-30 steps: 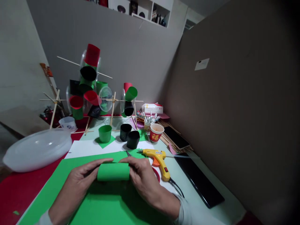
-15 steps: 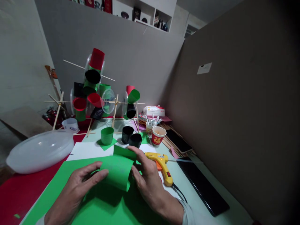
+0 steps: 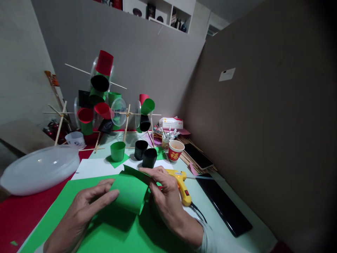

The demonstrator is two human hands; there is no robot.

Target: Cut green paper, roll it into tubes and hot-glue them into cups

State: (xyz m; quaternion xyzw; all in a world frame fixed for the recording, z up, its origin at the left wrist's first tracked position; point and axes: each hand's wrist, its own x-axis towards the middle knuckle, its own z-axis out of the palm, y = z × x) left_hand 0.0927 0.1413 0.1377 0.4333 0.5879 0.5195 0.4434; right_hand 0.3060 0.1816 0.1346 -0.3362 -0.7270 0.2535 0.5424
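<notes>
Fingers of the left hand [image 3: 84, 207] and right hand [image 3: 164, 196] clamp a curled green paper strip [image 3: 131, 191] from either side, holding it between them above a flat green sheet [image 3: 110, 232]. Just right of the strip lies a yellow glue gun [image 3: 181, 186]; beyond it stand paper cups [image 3: 142, 149].

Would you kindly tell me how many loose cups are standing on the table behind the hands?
4: a green cup, two black cups right of it, and a red paper cup farther right. Others may be hidden.
</notes>
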